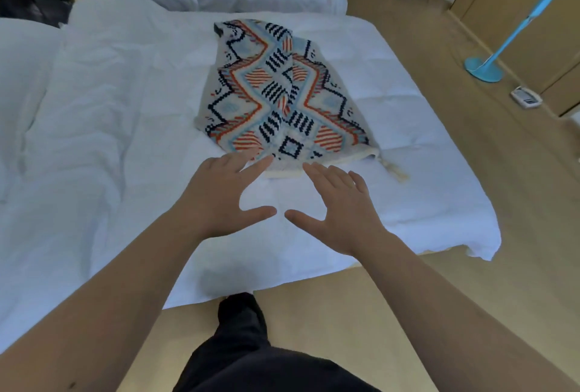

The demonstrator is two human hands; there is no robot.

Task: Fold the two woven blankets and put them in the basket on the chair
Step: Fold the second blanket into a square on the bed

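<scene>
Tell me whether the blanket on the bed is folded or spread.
Folded, loosely. The blanket lies as a narrow doubled strip on the bed, one layer overlapping the other down the middle, not yet a compact stack.

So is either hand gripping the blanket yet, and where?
No. The left hand and right hand are open, fingers spread, at the near edge of the woven blanket; neither grips.

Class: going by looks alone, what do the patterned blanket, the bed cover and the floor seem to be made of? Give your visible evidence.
Patterned blanket: likely woven or knitted yarn; the blocky, stepped pattern and corded tassel suggest it. Matte.
Bed cover: soft white fabric, probably cotton-like; it wrinkles and puffs.
Floor: smooth tan surface, perhaps wood-look laminate or vinyl; unclear.
</scene>
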